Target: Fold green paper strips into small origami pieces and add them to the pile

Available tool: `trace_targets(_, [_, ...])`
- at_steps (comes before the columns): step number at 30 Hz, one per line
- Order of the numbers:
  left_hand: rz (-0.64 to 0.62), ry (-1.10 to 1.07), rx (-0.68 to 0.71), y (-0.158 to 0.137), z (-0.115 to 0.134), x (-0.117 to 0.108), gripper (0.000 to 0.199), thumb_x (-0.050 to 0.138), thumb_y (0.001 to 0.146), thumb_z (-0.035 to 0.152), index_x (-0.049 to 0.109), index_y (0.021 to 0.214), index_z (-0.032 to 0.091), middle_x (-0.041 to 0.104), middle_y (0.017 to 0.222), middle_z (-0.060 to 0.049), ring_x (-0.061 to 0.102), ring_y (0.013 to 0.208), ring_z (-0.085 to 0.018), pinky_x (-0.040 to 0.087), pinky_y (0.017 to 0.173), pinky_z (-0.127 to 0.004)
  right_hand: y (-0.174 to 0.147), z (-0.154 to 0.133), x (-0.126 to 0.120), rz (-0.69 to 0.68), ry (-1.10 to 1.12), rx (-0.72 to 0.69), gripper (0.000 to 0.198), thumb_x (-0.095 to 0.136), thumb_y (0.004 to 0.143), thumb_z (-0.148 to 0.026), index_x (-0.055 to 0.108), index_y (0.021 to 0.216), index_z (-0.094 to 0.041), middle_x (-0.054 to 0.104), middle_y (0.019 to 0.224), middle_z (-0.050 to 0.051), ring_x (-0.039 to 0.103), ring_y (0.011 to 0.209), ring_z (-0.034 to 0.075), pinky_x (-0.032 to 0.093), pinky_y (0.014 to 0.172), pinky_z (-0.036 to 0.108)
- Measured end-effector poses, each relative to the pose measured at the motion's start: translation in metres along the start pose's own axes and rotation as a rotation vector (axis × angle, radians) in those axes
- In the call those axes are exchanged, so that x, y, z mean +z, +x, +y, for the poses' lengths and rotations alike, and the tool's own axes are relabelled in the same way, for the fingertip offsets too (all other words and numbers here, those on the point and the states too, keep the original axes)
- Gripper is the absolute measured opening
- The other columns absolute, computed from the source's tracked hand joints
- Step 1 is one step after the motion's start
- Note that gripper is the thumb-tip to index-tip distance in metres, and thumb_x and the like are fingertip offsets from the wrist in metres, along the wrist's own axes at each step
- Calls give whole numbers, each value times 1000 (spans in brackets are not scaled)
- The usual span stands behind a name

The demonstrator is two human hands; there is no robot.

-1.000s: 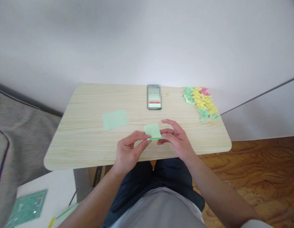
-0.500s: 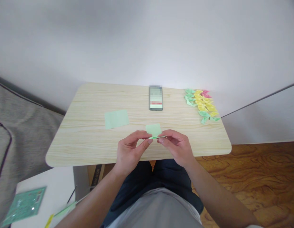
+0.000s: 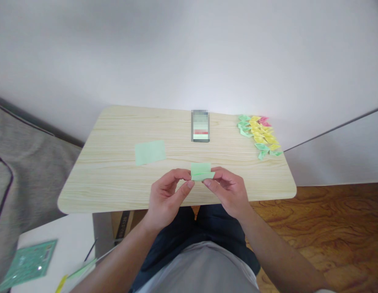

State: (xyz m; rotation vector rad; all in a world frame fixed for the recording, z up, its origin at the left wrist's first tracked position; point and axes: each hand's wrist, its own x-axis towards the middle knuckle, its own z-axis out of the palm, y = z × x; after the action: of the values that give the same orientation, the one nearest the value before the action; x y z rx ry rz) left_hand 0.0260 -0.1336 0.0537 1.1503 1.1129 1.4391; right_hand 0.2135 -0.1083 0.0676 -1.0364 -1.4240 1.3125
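Observation:
Between my two hands is a small light-green sheet of paper [image 3: 201, 169], creased across with its near part folded up. My left hand [image 3: 167, 195] pinches its left edge between thumb and fingers. On the right edge, my right hand [image 3: 230, 189] has its thumb below and its fingers behind the paper. Both hands hold it just above the near side of the wooden table [image 3: 115, 183]. Flat on the table to the left lies another light-green sheet [image 3: 150, 153].
A phone [image 3: 200, 126] with a blurred screen lies at the back middle. Several folded paper pieces [image 3: 262, 132] in green, yellow and pink cluster at the back right. Lower left, a white surface [image 3: 69, 232] carries a green packet [image 3: 30, 262]. A wall rises behind the table.
The held paper has turned so that its folded near flap now faces up as a wider strip. My fingers have shifted slightly outward along its edges. The other sheet has stayed put.

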Motion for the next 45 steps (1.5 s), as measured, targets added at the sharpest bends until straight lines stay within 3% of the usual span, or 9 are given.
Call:
trace_targets(6, [26,35,60,-1,7,3,8,78,84,23,73,90,22,73,99,-6,67,93,-19,55,86,-32,-2,-8,3,-14,16,-15,10,75,89,-35,74,88,-25,73,100,5,68,96,23,53,90,39])
trace_targets(13, [-8,41,85,-5,13,6,9,77,84,18,70,89,21,69,92,-5,64,89,-18,52,84,-32,-5,-16,12,92,119,5,16,77,87,-33,67,78,-24,71,92,3,66,85,20,54,80,35])
trace_targets(20, [-4,-19,-87,-3,19,8,37,79,85,26,65,119,24,71,92,-4,66,85,-17,52,80,-30,-8,-22,14,142,-18,-42,21,76,88,-35,63,76,-24,69,85,3,64,80,20,52,77,36])
trace_targets(24, [-10,28,-90,-5,18,7,15,76,88,28,75,102,22,72,92,-4,63,83,-16,50,79,-29,-11,-21,13,151,-27,-43,17,76,88,-33,65,80,-25,71,88,3,66,82,21,53,79,36])
trace_targets(28, [-10,43,-48,-8,24,8,6,74,89,26,74,93,22,69,88,-2,59,79,-14,48,75,-27,-14,-20,13,161,-40,-18,16,77,88,-35,66,84,-24,73,88,4,68,84,22,55,83,38])
trace_targets(45, [-49,70,-41,-7,33,10,9,70,93,25,71,85,20,64,77,1,57,73,-12,45,70,-24,-17,-24,14,104,37,4,15,73,92,-33,63,90,-23,72,87,4,68,81,19,54,79,35])
